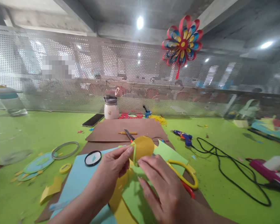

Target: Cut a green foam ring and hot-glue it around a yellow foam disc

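Observation:
A yellow paper disc (145,147) is raised in front of me over the paper sheets. My left hand (116,160) pinches its left edge between thumb and fingers, where a narrow light green paper strip (134,152) curves along the rim. My right hand (162,183) has its fingertips on the strip's lower end at the disc's bottom edge; its thumb sits lower, and the exact grip is partly hidden. Beneath the hands are yellow paper (121,199), green paper (140,203) and blue paper (76,169). Yellow-and-red-handled scissors (194,180) lie beside my right hand.
A blue glue gun (184,137) and black cord (220,161) lie right. A utility knife (128,134), black ring (92,158), tape roll (65,168) and grey hoop (65,150) surround the work. Behind stand a phone (93,120) and white bottle (111,109); a paper flower (183,43) hangs above.

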The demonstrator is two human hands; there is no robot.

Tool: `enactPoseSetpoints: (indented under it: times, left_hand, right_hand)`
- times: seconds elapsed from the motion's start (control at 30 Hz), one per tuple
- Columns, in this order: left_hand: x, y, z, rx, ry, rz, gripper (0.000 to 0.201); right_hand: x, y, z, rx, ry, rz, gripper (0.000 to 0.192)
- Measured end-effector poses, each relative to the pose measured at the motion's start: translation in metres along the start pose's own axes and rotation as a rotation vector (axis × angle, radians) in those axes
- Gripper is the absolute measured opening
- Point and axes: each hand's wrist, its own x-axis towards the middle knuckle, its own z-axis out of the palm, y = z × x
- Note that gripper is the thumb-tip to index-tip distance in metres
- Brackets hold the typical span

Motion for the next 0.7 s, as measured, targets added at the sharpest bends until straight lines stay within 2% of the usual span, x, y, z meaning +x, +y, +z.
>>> enactPoseSetpoints:
  times: [0.43, 0.7]
  left_hand:
    - [0.0014, 0.0002, -0.0036, -0.099, -0.015, -0.048, 0.034]
    - [0.0001, 0.0072, -0.0004, -0.164, -0.092, -0.071, 0.035]
  right_hand:
    - [-0.0043, 0.0061, 0.0041, -0.003, -0.052, 0.054, 0.029]
    - [-0.0018, 0.0037, 0.0001, 0.007, -0.08, 0.141, 0.036]
